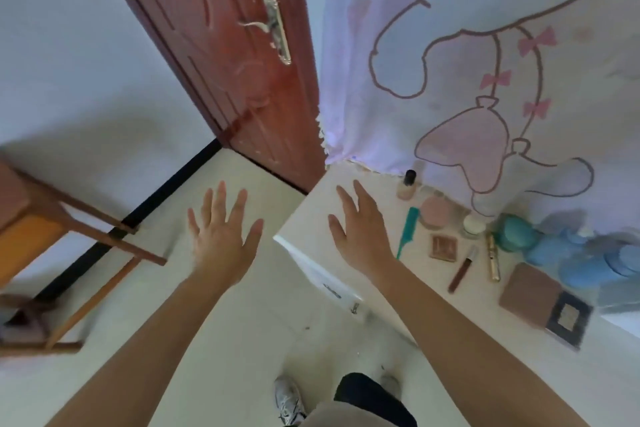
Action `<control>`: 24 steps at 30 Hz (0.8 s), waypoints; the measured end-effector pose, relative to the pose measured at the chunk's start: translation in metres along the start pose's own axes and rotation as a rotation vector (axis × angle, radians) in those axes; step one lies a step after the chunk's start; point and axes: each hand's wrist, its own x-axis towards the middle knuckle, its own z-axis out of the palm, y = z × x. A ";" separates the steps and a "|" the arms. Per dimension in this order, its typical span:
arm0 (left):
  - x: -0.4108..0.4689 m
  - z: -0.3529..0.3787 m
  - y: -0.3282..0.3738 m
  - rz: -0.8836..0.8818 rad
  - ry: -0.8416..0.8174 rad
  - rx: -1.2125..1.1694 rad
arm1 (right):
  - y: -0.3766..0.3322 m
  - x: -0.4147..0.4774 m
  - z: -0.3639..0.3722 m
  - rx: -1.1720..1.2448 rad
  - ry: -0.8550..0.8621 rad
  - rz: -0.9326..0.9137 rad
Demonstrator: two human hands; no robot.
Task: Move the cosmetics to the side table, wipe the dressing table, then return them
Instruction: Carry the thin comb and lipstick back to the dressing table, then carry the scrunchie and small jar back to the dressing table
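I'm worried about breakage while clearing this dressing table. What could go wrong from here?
1. The glass-looking bottle stands upright just beyond the right hand; a careless reach may tip it.
2. The lip gloss and gold tube lie flat and could roll off the table if nudged.
3. The wooden table is across open floor, so carrying many small items at once risks drops.

A smooth, matt white dressing table top (311, 215) lies beneath the empty right hand (360, 232), a teal plastic comb (407, 234) just right of it. Ahead of the left hand (221, 236), a glossy red-brown wooden door (221, 55) carries a shiny metal handle (275, 28) beside soft printed cloth (519, 80).
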 end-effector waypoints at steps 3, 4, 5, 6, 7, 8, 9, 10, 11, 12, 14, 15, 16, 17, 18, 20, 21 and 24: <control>-0.028 -0.032 -0.070 -0.143 0.092 -0.005 | -0.075 0.009 0.026 0.038 -0.045 -0.212; -0.039 -0.040 -0.095 -0.189 0.126 -0.022 | -0.100 0.011 0.036 0.043 -0.058 -0.271; -0.052 -0.046 -0.121 -0.238 0.159 -0.041 | -0.127 0.013 0.047 0.042 -0.082 -0.327; -0.067 -0.052 -0.148 -0.288 0.189 -0.058 | -0.156 0.014 0.060 0.027 -0.108 -0.378; -0.082 -0.056 -0.175 -0.335 0.212 -0.071 | -0.186 0.015 0.074 0.008 -0.133 -0.423; -0.097 -0.061 -0.203 -0.381 0.231 -0.075 | -0.216 0.016 0.089 -0.007 -0.158 -0.465; -0.112 -0.064 -0.232 -0.430 0.238 -0.071 | -0.248 0.014 0.105 -0.009 -0.176 -0.504; -0.127 -0.068 -0.261 -0.477 0.233 -0.066 | -0.281 0.011 0.122 -0.006 -0.196 -0.538; -0.140 -0.071 -0.289 -0.523 0.228 -0.062 | -0.312 0.006 0.138 -0.007 -0.223 -0.574; -0.154 -0.074 -0.316 -0.564 0.231 -0.058 | -0.343 -0.001 0.155 -0.010 -0.253 -0.617; -0.180 -0.081 -0.364 -0.628 0.244 -0.042 | -0.400 -0.018 0.187 -0.010 -0.306 -0.693; -0.191 -0.083 -0.386 -0.655 0.243 -0.040 | -0.425 -0.026 0.201 -0.004 -0.324 -0.727; -0.199 -0.087 -0.406 -0.677 0.245 -0.042 | -0.449 -0.033 0.213 0.006 -0.341 -0.761; -0.206 -0.089 -0.426 -0.694 0.249 -0.046 | -0.470 -0.039 0.225 0.018 -0.356 -0.796; -0.210 -0.091 -0.443 -0.709 0.250 -0.045 | -0.488 -0.045 0.235 0.025 -0.369 -0.830; -0.212 -0.090 -0.473 -0.734 0.236 -0.039 | -0.517 -0.049 0.256 0.019 -0.398 -0.873; -0.209 -0.088 -0.485 -0.748 0.232 -0.041 | -0.527 -0.048 0.266 0.009 -0.410 -0.885; -0.191 -0.078 -0.520 -0.777 0.227 -0.054 | -0.553 -0.030 0.299 -0.025 -0.436 -0.912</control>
